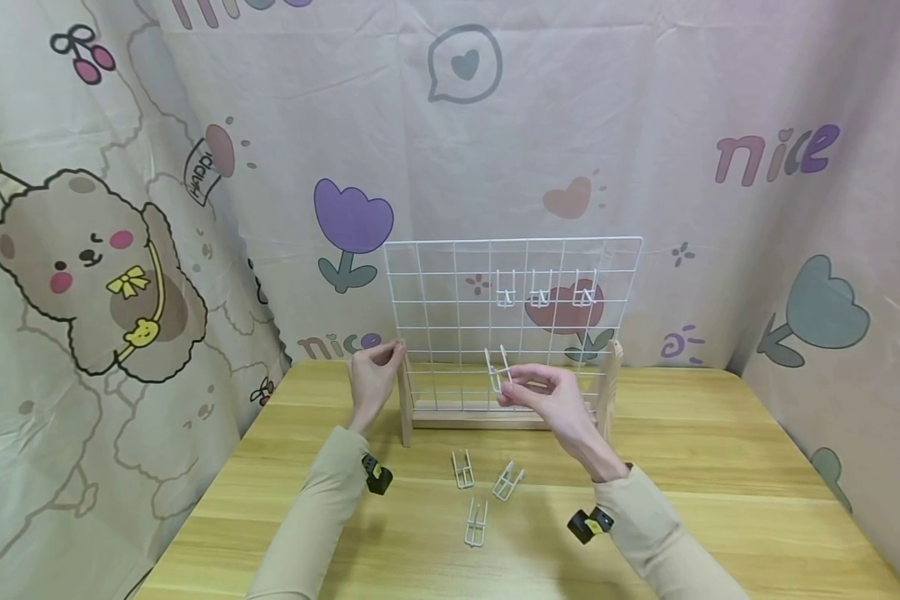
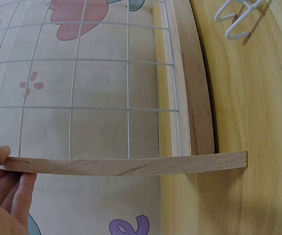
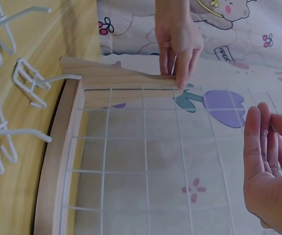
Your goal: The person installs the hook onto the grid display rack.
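Note:
A white wire grid (image 1: 435,302) stands upright in a wooden frame on the table. My left hand (image 1: 375,371) pinches the top of the frame's left wooden post (image 2: 126,166). In front of the grid, my right hand (image 1: 551,396) holds a white wire hook (image 1: 497,371) between thumb and fingers, its prongs pointing up. Whether that hook touches the grid I cannot tell. Three similar hooks, a left one (image 1: 506,297), a middle one (image 1: 540,297) and a right one (image 1: 585,296), hang in a row on the grid's upper right part.
Before the frame, three more white hooks lie on the wooden table (image 1: 682,467): one at left (image 1: 462,469), one at right (image 1: 507,481) and one closer to me (image 1: 476,523). A printed curtain (image 1: 690,92) hangs behind and at both sides.

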### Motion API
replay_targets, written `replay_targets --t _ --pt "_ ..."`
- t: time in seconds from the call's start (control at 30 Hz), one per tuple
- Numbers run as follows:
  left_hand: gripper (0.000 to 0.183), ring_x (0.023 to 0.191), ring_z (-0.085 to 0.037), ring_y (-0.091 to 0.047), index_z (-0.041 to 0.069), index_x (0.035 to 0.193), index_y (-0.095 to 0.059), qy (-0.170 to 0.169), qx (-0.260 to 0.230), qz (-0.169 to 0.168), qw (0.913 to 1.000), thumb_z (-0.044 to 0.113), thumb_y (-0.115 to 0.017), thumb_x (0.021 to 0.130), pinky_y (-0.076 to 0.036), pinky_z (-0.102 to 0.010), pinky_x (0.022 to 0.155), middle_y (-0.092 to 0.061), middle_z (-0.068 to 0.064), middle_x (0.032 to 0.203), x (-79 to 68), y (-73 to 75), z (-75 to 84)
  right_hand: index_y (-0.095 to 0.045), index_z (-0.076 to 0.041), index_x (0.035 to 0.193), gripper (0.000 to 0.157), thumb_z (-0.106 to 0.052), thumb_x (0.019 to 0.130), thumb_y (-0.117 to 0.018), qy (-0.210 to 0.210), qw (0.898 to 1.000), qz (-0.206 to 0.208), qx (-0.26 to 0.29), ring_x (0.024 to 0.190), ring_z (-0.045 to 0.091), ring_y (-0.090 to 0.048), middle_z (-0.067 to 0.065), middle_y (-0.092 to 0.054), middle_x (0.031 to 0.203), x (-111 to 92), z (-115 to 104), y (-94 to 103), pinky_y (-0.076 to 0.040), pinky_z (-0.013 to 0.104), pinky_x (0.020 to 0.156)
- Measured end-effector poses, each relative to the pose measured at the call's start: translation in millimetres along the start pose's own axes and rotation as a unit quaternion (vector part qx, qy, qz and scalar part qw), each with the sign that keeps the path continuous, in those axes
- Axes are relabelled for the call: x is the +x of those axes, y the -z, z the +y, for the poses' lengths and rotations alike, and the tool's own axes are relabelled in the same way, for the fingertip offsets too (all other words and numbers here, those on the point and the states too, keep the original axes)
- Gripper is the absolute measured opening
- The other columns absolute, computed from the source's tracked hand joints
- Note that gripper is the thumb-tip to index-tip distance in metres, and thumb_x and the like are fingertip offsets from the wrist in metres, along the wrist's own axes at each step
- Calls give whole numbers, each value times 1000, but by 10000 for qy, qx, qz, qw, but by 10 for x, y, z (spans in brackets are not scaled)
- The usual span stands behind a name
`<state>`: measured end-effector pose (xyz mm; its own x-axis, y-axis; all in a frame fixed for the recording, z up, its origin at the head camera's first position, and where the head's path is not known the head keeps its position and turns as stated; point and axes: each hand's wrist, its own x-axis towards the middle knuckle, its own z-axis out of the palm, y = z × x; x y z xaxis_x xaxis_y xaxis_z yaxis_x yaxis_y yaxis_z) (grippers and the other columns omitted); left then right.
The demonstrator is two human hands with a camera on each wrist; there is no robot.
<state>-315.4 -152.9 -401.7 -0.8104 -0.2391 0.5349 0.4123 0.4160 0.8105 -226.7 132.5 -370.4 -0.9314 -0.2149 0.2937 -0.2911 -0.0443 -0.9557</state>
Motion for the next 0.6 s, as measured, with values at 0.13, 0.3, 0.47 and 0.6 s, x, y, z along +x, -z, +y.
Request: replay_targets --t 0.13,0.3,0.47,0.6 --pt "21 92 -35 -77 -2 108 -76 -24 7 5 10000 11 -74 91 -49 -2 67 -77 -20 105 1 4 3 -62 13 120 33 -4 92 -70 130 9999 -29 77 80 9 -76 -8 -75 86 43 -48 -39 -60 28 87" --pt "21 92 -34 -77 -1 108 -76 -26 53 0 10000 12 -74 91 -50 -4 68 -77 -20 104 2 2 -3 -62 14 119 31 -1 92 -69 346 9990 8 295 79 9 -76 -8 -75 86 103 -109 -97 -60 29 88" --pt "21 91 -35 -77 -2 108 -76 -40 41 20 10000 11 -74 91 -48 -2 67 -77 -20 104 2 -1 -3 -68 3 111 20 -1 92 -69 430 9979 128 476 79 9 -76 -8 -77 88 162 -157 -143 -61 29 88" --pt "21 91 -34 -77 -2 107 -76 -69 82 80 9999 11 -75 90 -47 -1 67 -77 -20 102 5 -2 -1 -67 7 113 22 1 91 -68 436 9969 201 629 78 8 -76 -8 -78 89 207 -180 -176 -61 29 86"
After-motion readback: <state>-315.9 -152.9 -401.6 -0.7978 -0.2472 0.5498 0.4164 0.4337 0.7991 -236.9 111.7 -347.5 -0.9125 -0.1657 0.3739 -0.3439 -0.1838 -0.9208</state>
